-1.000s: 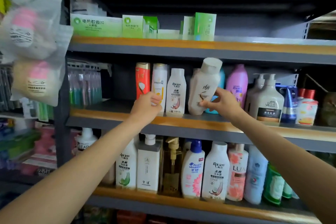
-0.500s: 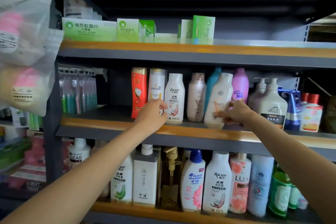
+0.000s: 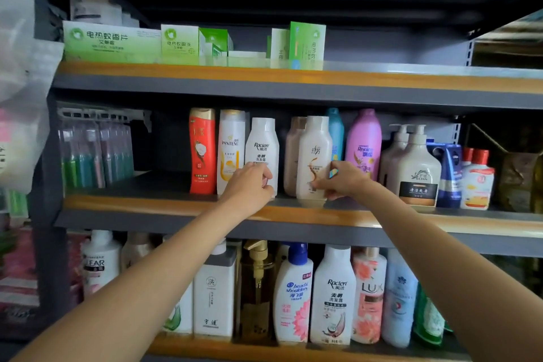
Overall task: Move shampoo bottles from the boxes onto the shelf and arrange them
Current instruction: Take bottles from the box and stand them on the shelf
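Since a moment ago, the cream bottle (image 3: 313,156) has been set upright on the middle shelf (image 3: 164,204), in front of a brown bottle (image 3: 291,153). Right hand (image 3: 342,181) pinches its lower edge. Left hand (image 3: 251,182) curls its fingers against the white Raclen bottle (image 3: 262,147) beside it.

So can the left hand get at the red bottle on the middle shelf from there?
Probably yes. The left hand grips the white Raclen bottle; the red bottle stands two places left at the row's end, its front and left side unblocked.
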